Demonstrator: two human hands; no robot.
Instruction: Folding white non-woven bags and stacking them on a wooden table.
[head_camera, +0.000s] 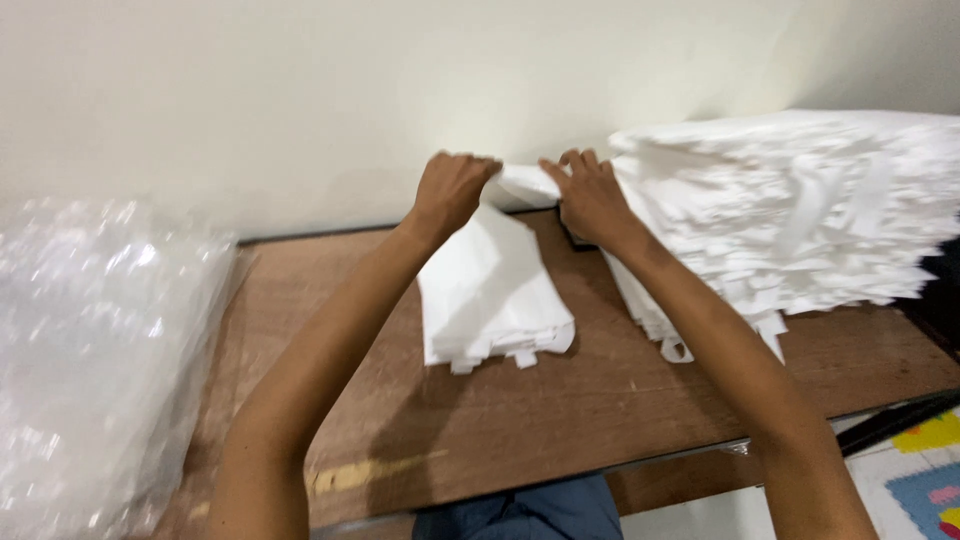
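Left hand (452, 190) and right hand (590, 197) both pinch a white cloth piece (522, 183) at 12 o'clock. Small folded stack (492, 295) below; big pile (800, 215) at 3 o'clock.

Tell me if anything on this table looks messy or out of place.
The big white stack on the right is untidy: layers splay unevenly and loose strips dangle over its front edge. The small folded pile under the left hand and right hand lies fairly neat.

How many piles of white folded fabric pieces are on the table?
2. A small pile lies at the centre of the wooden table, under the hands. A much larger pile sits at the right by the wall; its far side is out of view.
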